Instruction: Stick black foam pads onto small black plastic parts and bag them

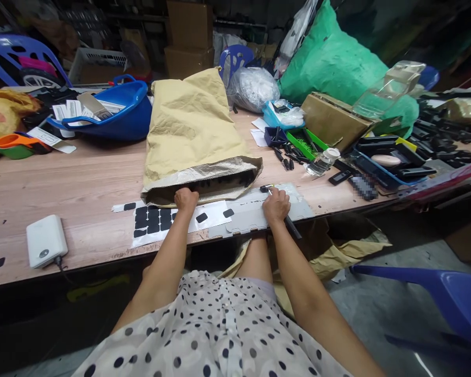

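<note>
A yellow-brown paper sack (192,125) lies on the table, its mouth facing me and showing dark pieces inside. My left hand (186,199) is closed at the lower lip of that mouth; whatever its fingers hold is hidden. Below lies a white sheet of black rounded stickers (153,219), partly covered by my left forearm. My right hand (277,205) is closed around a slim black stick-like object (292,228), whose end sticks out below the palm. Just beyond its fingers is a small black piece (266,187), above a grey flat board (245,212).
A white power bank (47,241) with a cable sits at left, a blue basin (113,112) behind it. At right stand a clear bottle (323,162), a green tray (304,142) and a blue tray (388,165) of black parts. A purple chair (447,298) is beside me.
</note>
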### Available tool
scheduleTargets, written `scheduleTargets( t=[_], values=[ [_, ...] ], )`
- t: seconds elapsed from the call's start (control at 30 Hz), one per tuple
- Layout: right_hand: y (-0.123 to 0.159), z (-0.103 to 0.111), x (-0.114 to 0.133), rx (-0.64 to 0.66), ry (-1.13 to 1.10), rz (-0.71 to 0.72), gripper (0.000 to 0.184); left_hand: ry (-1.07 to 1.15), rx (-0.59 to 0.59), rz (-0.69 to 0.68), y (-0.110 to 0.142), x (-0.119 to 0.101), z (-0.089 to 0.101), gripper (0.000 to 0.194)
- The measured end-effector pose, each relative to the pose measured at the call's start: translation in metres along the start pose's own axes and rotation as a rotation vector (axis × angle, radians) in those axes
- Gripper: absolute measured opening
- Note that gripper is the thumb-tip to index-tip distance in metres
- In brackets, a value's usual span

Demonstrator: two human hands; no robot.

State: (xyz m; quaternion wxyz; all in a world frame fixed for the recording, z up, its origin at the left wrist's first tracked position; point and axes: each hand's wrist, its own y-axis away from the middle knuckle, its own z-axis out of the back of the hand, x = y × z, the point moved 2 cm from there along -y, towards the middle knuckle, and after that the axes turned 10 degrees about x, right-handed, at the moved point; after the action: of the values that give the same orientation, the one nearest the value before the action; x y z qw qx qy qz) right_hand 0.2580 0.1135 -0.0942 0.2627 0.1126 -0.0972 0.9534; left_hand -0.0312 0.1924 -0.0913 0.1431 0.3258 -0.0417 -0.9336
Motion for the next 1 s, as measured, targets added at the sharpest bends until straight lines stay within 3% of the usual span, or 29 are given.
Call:
scheduleTargets(
  t=[0.17,0.33,0.47,0.6,0.87,1.0],
  values=[
    [0.001,0.002,0.001,-0.001,0.000,-0.008,0.035,0.012,-0.042,-0.048,0.002,0.012,0.000,0.007],
    [0.001,0.001,0.001,-0.015,0.000,-0.008,0.035,-0.051,-0.217,-0.293,0.043,0.022,0.008,0.016],
    [0.000,0.002,0.001,-0.003,0.008,-0.018,0.035,-0.026,-0.013,-0.526,0.070,0.023,-0.004,0.012],
    [0.001,0.005,0.002,0.005,0.003,-0.019,0.036,-0.015,0.155,-0.590,0.074,0.020,-0.017,0.011],
    [-0.002,0.005,-0.003,0.040,-0.060,-0.027,0.038,0.006,0.193,-0.554,0.071,0.019,-0.017,0.013],
    [0.001,0.004,-0.006,0.022,-0.216,0.016,0.036,0.016,0.210,-0.536,0.072,0.018,-0.018,0.010]
  ],
)
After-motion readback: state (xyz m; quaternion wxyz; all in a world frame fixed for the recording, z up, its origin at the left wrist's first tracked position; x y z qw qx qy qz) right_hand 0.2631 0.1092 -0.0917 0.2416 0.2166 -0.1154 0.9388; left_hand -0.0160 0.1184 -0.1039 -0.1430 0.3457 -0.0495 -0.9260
